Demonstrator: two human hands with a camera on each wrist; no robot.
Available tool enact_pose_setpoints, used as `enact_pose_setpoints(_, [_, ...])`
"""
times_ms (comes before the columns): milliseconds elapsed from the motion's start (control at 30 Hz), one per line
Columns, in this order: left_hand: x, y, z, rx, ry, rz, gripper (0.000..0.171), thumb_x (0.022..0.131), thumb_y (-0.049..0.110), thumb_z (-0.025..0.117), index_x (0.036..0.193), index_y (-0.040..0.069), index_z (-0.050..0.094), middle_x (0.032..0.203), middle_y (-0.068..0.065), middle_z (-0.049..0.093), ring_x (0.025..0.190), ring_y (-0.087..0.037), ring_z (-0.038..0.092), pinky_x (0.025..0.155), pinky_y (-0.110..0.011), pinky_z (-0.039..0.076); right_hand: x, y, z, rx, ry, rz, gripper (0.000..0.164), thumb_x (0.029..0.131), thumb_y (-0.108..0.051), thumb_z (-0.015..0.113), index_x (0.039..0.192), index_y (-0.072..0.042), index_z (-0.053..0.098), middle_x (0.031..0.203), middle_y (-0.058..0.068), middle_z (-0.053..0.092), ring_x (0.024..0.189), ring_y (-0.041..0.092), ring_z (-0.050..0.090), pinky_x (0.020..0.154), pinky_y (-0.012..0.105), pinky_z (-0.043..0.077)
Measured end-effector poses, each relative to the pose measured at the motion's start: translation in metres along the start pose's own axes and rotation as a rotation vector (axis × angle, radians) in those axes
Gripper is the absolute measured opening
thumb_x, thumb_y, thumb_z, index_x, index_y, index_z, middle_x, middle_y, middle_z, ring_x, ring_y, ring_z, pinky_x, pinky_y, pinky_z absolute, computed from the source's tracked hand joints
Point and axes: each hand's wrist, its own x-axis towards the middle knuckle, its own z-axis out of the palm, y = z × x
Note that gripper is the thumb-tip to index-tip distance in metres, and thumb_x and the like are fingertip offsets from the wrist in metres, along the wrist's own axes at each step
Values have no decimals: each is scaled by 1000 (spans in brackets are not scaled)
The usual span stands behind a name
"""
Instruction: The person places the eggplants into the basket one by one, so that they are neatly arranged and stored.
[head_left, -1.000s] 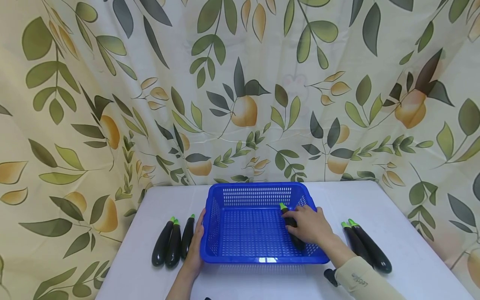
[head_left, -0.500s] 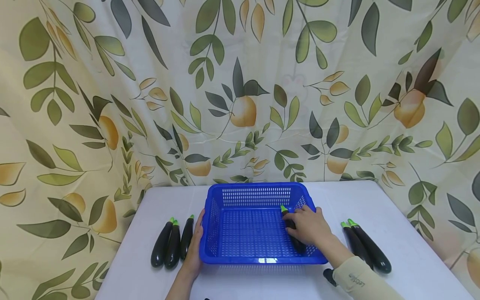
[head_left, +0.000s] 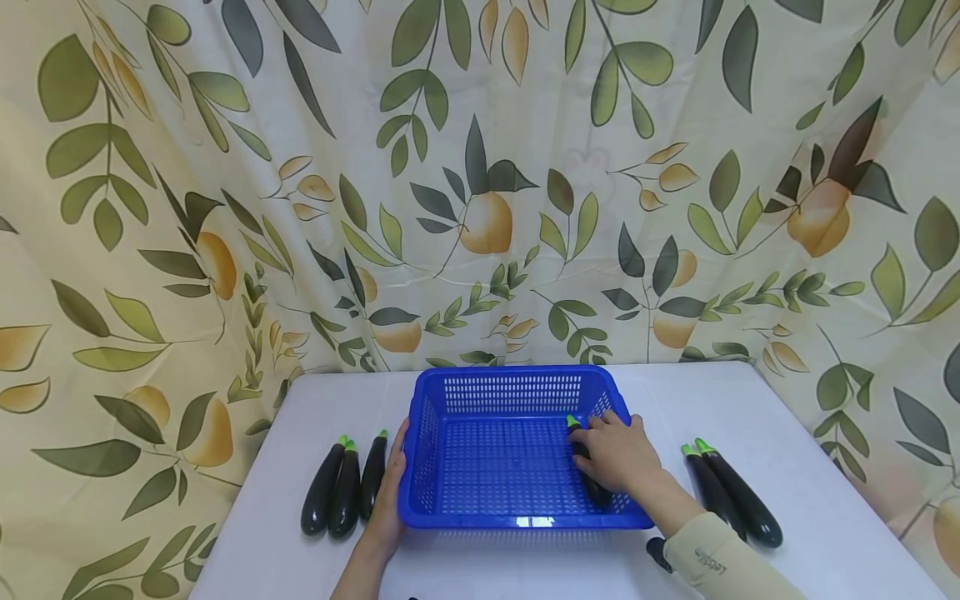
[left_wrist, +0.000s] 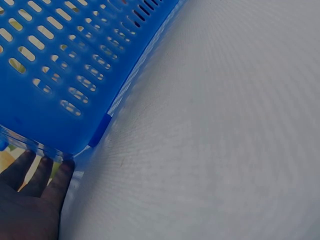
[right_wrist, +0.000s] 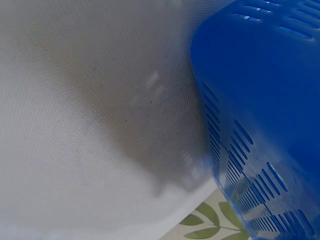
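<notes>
A blue plastic basket (head_left: 502, 458) with slotted walls sits on the white table. In its right side lies a dark eggplant (head_left: 597, 493) with a green stem end, gripped from above by my right hand (head_left: 619, 452). My left hand (head_left: 387, 504) rests with extended fingers against the basket's left outer wall. In the left wrist view, the fingertips of that hand (left_wrist: 31, 200) touch the basket's edge at a corner. The right wrist view shows the basket's outside wall (right_wrist: 250, 75), with the right hand and its eggplant out of sight.
Three eggplants (head_left: 345, 492) lie left of the basket, close to my left hand. Two more eggplants (head_left: 742, 496) lie to the right, partly behind my right forearm. A dark rounded end (head_left: 657, 552) shows beside the sleeve. A leaf-patterned curtain (head_left: 480, 208) hangs behind the table.
The eggplant under my right hand has shifted slightly right and toward me, against the basket's right side. My left hand stays at the left wall.
</notes>
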Motion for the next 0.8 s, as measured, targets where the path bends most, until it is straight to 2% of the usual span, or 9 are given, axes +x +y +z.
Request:
enact_pose_setpoints(433, [-1,0,0,11,5,6,55,111,50,16,165,43,10,176,8,5,164,-30,-5,124,-72,-6,0,0,0,22,5,9,36,91,-42,77,121,-22,77,125,14,71,117,36,59,96,74,46])
enact_pose_setpoints(667, [0,-1,-1,0,-3,14,52,111,49,16,164,47,13,176,9,6,164,-28,-5,125,-70,-6,0,-1,-1,48,18,15,33,91,-40,77,119,-22,77,122,13,72,115,35,60,96,74,46])
enact_pose_setpoints(800, [1,-1,-2,7,-9,10,53,111,50,17,164,47,12,176,9,5,164,-29,-6,124,-71,-6,0,-1,-3,65,20,22,33,92,-39,76,120,-22,77,120,11,72,113,33,60,96,73,46])
